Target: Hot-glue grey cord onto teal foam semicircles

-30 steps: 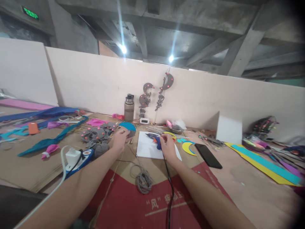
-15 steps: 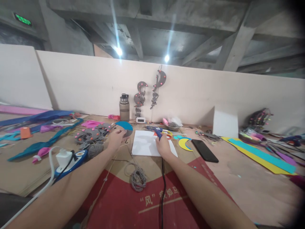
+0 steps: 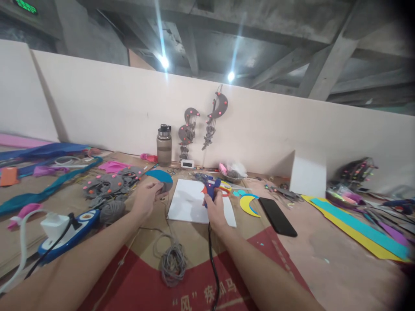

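Between the fingers of my left hand is a rounded felt piece, blue along the top and grey below. My right hand is wrapped round a blue glue gun with an orange trigger; its black cord runs down toward me. Under the glue gun lies a white sheet. To the right of the sheet rests a yellow and blue crescent, close to small turquoise scraps. A coil of grey cord lies nearer to me.
A black phone lies right of the crescent. Left are a blue power strip, grey yarn and grey felt pieces with pink dots. A bottle stands at the back, beside hanging grey moon ornaments.
The view has shifted a little. My right hand has turned the glue gun so its body shows more fully and its front points right. My left hand still holds the felt piece.
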`<state>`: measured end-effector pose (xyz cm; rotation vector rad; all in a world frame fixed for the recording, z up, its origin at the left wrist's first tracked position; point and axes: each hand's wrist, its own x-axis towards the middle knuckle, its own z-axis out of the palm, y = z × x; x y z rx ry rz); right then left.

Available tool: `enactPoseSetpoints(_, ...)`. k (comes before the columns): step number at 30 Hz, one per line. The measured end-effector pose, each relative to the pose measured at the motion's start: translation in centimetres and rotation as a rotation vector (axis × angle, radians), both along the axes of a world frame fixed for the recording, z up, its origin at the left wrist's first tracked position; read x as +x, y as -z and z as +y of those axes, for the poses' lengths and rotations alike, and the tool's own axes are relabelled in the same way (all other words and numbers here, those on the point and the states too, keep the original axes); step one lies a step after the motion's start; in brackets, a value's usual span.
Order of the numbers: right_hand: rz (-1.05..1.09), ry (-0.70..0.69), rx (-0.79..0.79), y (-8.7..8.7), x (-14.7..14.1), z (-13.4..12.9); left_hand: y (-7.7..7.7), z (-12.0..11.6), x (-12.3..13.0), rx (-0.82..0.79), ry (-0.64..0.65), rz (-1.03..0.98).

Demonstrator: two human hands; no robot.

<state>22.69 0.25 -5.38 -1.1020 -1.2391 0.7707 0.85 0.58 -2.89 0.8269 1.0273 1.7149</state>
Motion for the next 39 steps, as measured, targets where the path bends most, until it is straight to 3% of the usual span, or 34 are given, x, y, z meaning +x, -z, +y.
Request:
enactPoseSetpoints(6, 0.125, -0.149, -0.080, -0.4, -0.3, -0.2, 0.4, 0.3, -0.2, -0.050, 0.085, -0.049)
enactPoseSetpoints(13, -0.012, -0.110, -0.182, -0.5, 0.0, -0.2, 0.6, 0.2, 0.3, -0.099, 0.095, -0.093)
enactPoseSetpoints(21, 0.051, -0.136, -0.214, 0.1, 0.4, -0.1, 0.4, 0.7, -0.1, -0.089, 0.086, -0.076)
enactPoseSetpoints(32, -0.249, 0.044, -0.191, -0.5, -0.1, -0.7, -0.7, 1.0, -0.3, -0.029, 0.114, -0.018)
enactPoseSetpoints(35, -0.296, 0.032, -0.090, -1.1, -0.3, -1.5, -0.8, 0.7, -0.1, -0.035, 0.108, -0.003)
enactPoseSetpoints(39, -0.340, -0.010, -0.127, -1.2, -0.5, -1.8, -1.2, 0.3, 0.2, -0.017, 0.105, -0.003)
